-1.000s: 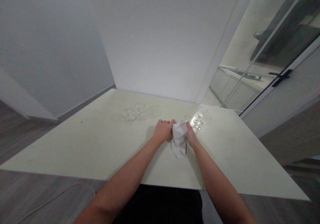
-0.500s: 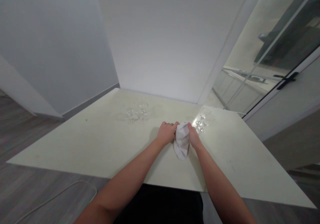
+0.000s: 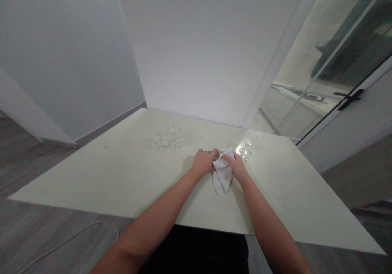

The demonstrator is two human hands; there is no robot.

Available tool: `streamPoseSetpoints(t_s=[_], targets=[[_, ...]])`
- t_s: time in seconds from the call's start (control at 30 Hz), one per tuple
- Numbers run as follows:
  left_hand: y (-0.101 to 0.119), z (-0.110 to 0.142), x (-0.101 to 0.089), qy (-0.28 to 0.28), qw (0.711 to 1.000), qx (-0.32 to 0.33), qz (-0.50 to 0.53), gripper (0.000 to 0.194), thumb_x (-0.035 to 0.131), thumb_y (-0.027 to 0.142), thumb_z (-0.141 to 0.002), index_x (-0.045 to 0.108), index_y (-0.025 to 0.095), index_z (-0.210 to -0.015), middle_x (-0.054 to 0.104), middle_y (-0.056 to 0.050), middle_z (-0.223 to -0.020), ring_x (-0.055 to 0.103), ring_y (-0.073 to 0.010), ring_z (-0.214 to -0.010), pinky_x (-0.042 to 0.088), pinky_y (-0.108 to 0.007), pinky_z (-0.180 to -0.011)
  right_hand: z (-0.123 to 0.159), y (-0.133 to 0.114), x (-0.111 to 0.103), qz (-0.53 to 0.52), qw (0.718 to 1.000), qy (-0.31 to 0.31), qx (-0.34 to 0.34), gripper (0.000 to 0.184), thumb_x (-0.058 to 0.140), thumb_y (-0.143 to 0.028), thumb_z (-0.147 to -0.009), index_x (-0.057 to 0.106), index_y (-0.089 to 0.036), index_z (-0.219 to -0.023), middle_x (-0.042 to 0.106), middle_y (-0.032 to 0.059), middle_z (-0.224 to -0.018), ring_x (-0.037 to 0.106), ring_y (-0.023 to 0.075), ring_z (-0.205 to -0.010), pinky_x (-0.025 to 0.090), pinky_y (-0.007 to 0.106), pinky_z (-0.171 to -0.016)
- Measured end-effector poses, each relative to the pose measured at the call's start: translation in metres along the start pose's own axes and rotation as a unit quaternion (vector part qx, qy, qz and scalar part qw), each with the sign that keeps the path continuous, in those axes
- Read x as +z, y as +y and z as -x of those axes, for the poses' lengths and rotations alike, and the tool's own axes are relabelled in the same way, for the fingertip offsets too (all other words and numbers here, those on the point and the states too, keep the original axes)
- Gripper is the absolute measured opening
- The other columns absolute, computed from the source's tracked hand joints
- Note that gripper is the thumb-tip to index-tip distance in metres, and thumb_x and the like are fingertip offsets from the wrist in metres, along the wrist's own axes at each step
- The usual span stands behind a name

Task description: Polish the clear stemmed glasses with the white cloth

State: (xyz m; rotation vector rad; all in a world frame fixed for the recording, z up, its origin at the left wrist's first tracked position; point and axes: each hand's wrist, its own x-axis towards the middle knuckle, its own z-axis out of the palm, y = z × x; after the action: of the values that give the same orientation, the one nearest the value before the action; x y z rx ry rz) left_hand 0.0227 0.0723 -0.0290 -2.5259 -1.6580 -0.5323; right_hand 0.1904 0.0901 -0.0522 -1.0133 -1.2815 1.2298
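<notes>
My left hand [image 3: 203, 163] is closed around a clear glass [image 3: 217, 156] that shows only as a sliver between both hands. My right hand [image 3: 235, 166] is closed on a white cloth [image 3: 222, 176], pressing it over the glass; the cloth's loose end hangs down toward me. Both hands are held together above the middle of a pale cream table [image 3: 128, 176]. Most of the glass is hidden by the fingers and the cloth.
A cluster of clear stemmed glasses [image 3: 167, 137] stands at the back left of the table. More glasses [image 3: 249, 147] stand just right of my hands. White walls rise behind, and a glass-panelled door [image 3: 330, 74] is at the right. A cable [image 3: 67, 237] lies on the grey floor.
The cloth has shifted: my right fingers have moved up and over it toward my left hand. The view has steadied after tilting slightly. The glasses on the table have not moved.
</notes>
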Motion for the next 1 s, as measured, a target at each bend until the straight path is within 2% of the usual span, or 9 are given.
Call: streamPoseSetpoints(t_s=[0.13, 0.3, 0.43, 0.57, 0.7, 0.87, 1.0], targets=[[0.0, -0.002, -0.001, -0.007, 1.0, 0.006, -0.013, 0.026, 0.053, 0.029, -0.084, 0.05, 0.018, -0.107, 0.068, -0.009, -0.081, 0.065, -0.0255, -0.079, 0.035, -0.035, -0.073, -0.003, -0.001, 0.0, 0.067, 0.997, 0.023, -0.006, 0.041, 0.074, -0.045, -0.064, 0.069, -0.015, -0.092, 0.072, 0.0074, -0.087, 0.065, 0.0206, -0.076, 0.051, 0.032, -0.071], [-0.001, -0.005, -0.002, -0.012, 1.0, -0.006, -0.022, 0.033, 0.053, 0.027, -0.083, 0.049, 0.018, -0.115, 0.068, -0.01, -0.084, 0.065, -0.0252, -0.081, 0.036, -0.035, -0.075, -0.006, -0.004, -0.002, 0.122, 0.992, 0.037, 0.008, 0.043, 0.065, -0.054, -0.07, 0.07, -0.013, -0.081, 0.071, 0.0074, -0.076, 0.063, 0.0209, -0.069, 0.049, 0.031, -0.063], [-0.003, -0.004, -0.002, -0.022, 0.999, -0.019, -0.019, 0.032, 0.054, 0.027, -0.083, 0.05, 0.021, -0.114, 0.069, -0.008, -0.086, 0.065, -0.0247, -0.084, 0.037, -0.034, -0.075, -0.005, -0.007, -0.005, 0.113, 0.994, -0.004, 0.011, 0.041, 0.065, -0.053, -0.071, 0.069, -0.014, -0.081, 0.069, 0.0055, -0.075, 0.062, 0.0191, -0.068, 0.047, 0.029, -0.064], [-0.004, -0.004, -0.002, -0.032, 0.999, -0.014, 0.0, 0.039, 0.057, 0.035, -0.084, 0.047, 0.023, -0.12, 0.069, -0.007, -0.093, 0.065, -0.0247, -0.088, 0.038, -0.033, -0.076, -0.002, -0.007, -0.008, 0.066, 0.996, -0.047, 0.024, 0.037, 0.069, -0.048, -0.069, 0.069, -0.014, -0.084, 0.069, 0.0035, -0.075, 0.06, 0.0165, -0.066, 0.047, 0.027, -0.064], [-0.004, -0.003, -0.004, -0.025, 0.999, -0.019, 0.015, 0.042, 0.057, 0.041, -0.085, 0.048, 0.023, -0.121, 0.069, -0.011, -0.094, 0.064, -0.0272, -0.089, 0.038, -0.035, -0.079, 0.001, -0.005, -0.007, 0.021, 0.998, -0.054, 0.034, 0.036, 0.072, -0.044, -0.067, 0.068, -0.016, -0.09, 0.07, 0.003, -0.079, 0.061, 0.0158, -0.067, 0.047, 0.027, -0.065], [-0.003, -0.002, -0.006, -0.033, 0.999, -0.01, 0.012, 0.041, 0.055, 0.029, -0.085, 0.046, 0.021, -0.125, 0.069, -0.012, -0.092, 0.065, -0.0267, -0.088, 0.037, -0.036, -0.08, -0.001, -0.008, -0.007, 0.055, 0.997, -0.036, 0.036, 0.039, 0.069, -0.047, -0.069, 0.069, -0.016, -0.092, 0.071, 0.0047, -0.084, 0.063, 0.0191, -0.076, 0.049, 0.031, -0.073], [-0.002, -0.003, -0.007, -0.024, 0.999, -0.016, 0.02, 0.04, 0.055, 0.035, -0.085, 0.047, 0.022, -0.122, 0.069, -0.01, -0.092, 0.065, -0.0271, -0.087, 0.038, -0.035, -0.078, -0.001, -0.012, -0.008, 0.08, 0.995, -0.063, 0.019, 0.036, 0.066, -0.047, -0.072, 0.069, -0.015, -0.087, 0.07, 0.0037, -0.078, 0.062, 0.0178, -0.071, 0.048, 0.03, -0.07]])
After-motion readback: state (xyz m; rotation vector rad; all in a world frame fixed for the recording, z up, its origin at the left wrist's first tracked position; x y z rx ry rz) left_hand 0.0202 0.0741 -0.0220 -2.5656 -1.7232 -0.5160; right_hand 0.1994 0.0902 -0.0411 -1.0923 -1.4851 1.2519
